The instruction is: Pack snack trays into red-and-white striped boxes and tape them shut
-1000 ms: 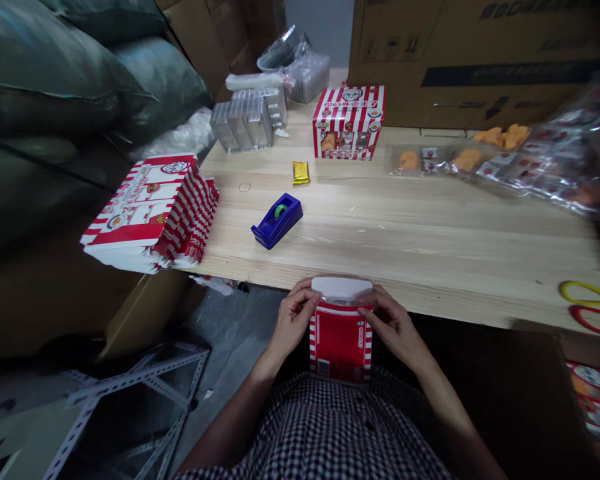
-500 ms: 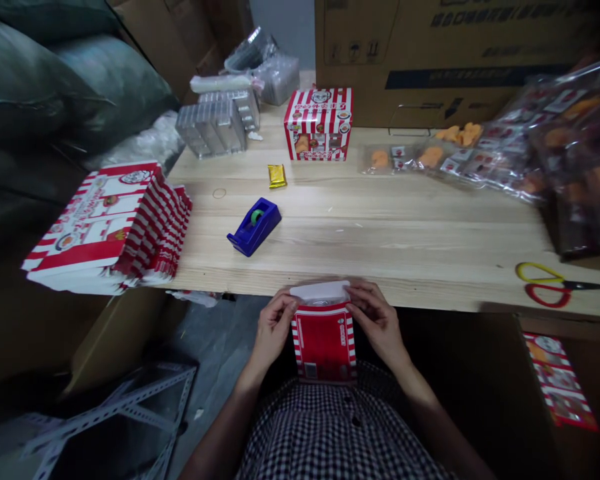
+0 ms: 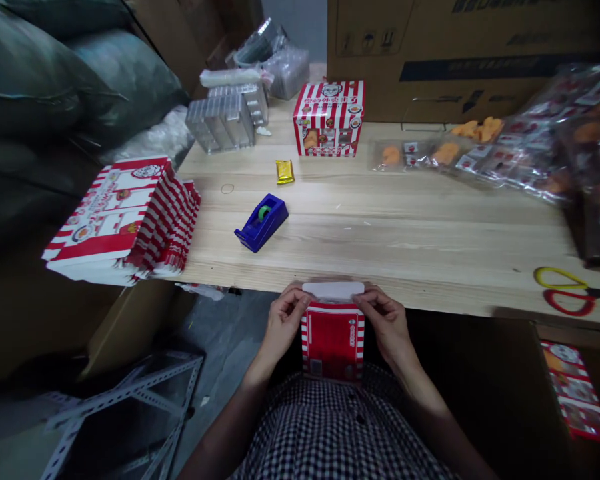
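A red-and-white striped cardboard box [image 3: 333, 340] is held upright against my lap, just below the table's front edge. Its white top flap [image 3: 333, 290] stands raised toward the table. My left hand [image 3: 286, 317] pinches the box's upper left corner. At the upper right corner, my right hand [image 3: 384, 319] grips it with thumb and fingers. Something clear shows faintly at the opening below the flap; its kind cannot be made out.
On the wooden table [image 3: 390, 227] are a blue tape dispenser [image 3: 263, 222], a gold packet [image 3: 285, 172], a finished striped box [image 3: 329, 120] and scissors [image 3: 570, 291]. Flat cartons [image 3: 115, 213] are stacked left. Clear plastic trays [image 3: 221, 123] stand behind; bagged toy pieces [image 3: 515, 160] lie right.
My view has shifted slightly left, so the scene sits further right. Both hands keep the same hold on the box, and the white flap shows a little flatter and straighter.
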`<state>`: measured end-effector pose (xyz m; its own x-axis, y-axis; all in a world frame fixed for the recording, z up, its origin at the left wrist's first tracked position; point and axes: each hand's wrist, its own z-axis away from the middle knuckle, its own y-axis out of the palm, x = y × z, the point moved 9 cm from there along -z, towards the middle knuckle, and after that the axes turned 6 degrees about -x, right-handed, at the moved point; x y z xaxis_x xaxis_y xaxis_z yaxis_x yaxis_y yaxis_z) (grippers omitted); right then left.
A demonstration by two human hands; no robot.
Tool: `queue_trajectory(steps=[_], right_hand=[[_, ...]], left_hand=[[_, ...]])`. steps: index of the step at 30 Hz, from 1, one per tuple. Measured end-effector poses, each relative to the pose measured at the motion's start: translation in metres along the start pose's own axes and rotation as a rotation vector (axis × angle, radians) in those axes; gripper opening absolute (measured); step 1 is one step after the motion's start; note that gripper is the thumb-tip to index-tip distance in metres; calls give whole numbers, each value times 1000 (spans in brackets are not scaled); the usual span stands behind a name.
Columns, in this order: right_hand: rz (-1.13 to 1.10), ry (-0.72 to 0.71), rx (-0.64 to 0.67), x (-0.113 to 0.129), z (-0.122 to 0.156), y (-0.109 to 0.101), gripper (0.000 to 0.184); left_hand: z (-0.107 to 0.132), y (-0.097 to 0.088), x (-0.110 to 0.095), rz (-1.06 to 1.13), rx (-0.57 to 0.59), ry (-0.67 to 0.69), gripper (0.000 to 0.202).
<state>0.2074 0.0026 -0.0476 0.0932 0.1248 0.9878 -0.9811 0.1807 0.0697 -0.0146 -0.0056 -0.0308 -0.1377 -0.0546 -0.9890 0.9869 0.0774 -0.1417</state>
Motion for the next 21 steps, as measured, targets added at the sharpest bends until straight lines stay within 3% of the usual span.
queue_trajectory(steps=[3,6,9,13,19,21], right_hand=[[-27,20,-63,-7,-2,-2,18],[-43,5,-77,-5,-3,-4,45],[-1,13,14,-3,-5,2,49],[107,-152,138,14,-8,6,17],[230,-231,450,28,-5,10,18],[231,-236,463,28,-3,10,16]], left_hand=[[-2,-1,17,166,-79,-117,18],[-4,-4,26,342,-154,-170,31],[-8,2,22,345,-55,-170,48],[-14,5,11,221,98,-106,25],[-13,-1,2,79,259,-2,23],[-11,-1,0,34,275,42,24]])
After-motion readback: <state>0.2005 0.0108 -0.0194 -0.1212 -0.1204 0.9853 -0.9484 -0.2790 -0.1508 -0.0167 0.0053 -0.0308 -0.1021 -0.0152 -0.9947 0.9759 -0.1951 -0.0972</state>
